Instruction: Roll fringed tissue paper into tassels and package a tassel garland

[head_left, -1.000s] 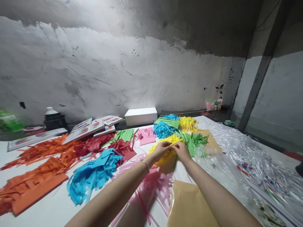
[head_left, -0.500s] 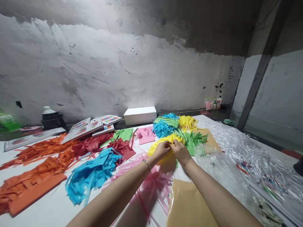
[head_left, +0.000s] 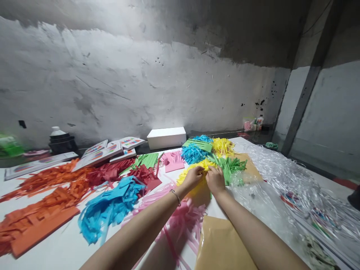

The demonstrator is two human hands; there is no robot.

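Note:
Both of my hands are at a yellow fringed paper bundle near the middle of the table. My left hand, with a bracelet at the wrist, pinches its strips. Close beside it, the fingers of my right hand are also pinched on the yellow strips; the exact fingertip hold is too small to tell. Pink paper strips lie below my left forearm. Green fringed paper sits just right of and behind my right hand, and blue fringed paper lies behind the yellow bundle.
Orange, light blue and dark red fringed paper cover the left side. A white box stands by the wall. Brown envelope, clear plastic and white shiny strands are on the right.
My right hand has turned slightly and shifted a little left and down at the yellow strips. My left hand stays almost in place.

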